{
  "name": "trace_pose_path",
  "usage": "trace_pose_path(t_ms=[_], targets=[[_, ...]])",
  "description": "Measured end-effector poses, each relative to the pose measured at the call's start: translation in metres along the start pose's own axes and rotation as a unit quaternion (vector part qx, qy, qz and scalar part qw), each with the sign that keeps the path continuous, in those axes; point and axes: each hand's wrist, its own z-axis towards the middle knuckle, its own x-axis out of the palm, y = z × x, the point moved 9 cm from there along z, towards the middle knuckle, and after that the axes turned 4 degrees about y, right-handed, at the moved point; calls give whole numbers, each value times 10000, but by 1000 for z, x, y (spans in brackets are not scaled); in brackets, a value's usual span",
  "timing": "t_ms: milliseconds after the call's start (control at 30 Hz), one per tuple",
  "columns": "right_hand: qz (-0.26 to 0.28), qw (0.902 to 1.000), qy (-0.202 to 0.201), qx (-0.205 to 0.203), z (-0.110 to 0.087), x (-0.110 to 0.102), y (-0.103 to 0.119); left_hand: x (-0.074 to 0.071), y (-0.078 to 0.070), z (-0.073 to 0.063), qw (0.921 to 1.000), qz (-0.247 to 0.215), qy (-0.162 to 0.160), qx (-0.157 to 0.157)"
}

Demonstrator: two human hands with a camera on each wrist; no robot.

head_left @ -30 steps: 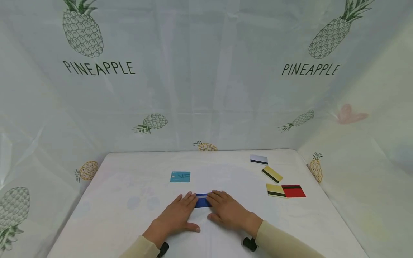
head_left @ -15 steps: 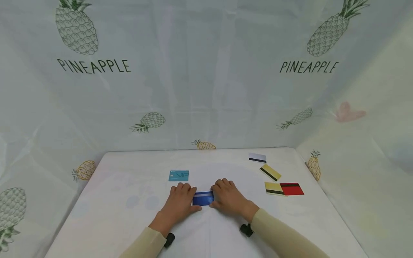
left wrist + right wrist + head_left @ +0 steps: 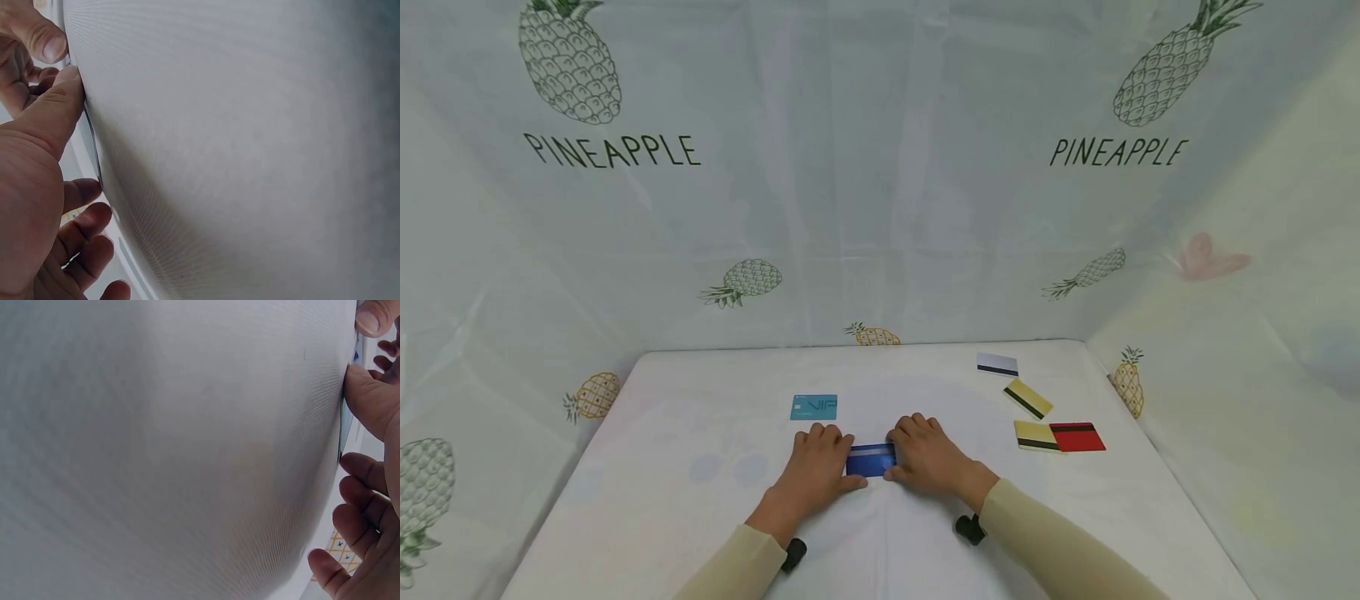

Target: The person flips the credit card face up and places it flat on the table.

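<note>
Nearest, two beige sleeves [image 3: 1067, 542] reach in over the white tabletop [image 3: 662, 500], with a small black device [image 3: 794, 554] at the left wrist and another black device [image 3: 970, 529] at the right. Beyond them, the left hand [image 3: 815, 467] pinches the left end of a blue card [image 3: 871, 460], thumb at its near edge and fingers bent toward its far one; the right hand [image 3: 928, 458] pinches the right end in the same way. The blue card lies between the hands, near the middle of the table, a pale stripe along its far side. Farther off to the right, a red card [image 3: 1078, 442] overlaps the end of a yellow card [image 3: 1036, 436]. A teal VIP card [image 3: 814, 407] lies just past the left hand. Beyond the red-and-yellow pair are a slanted yellow card [image 3: 1028, 398] and, farthest, a silver card [image 3: 997, 363]. Behind the table hangs a pineapple-printed cloth [image 3: 872, 208].
</note>
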Motion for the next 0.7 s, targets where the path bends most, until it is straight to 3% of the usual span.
trace_pose_path(t_ms=[433,700], targets=[[90,9998,-151,-20,-1,0,2,-3,-2,-1,9999,-124,54,-24],[-36,9989,-421,-191,-4,-4,6,-9,-4,-3,9995,-128,-274,94]])
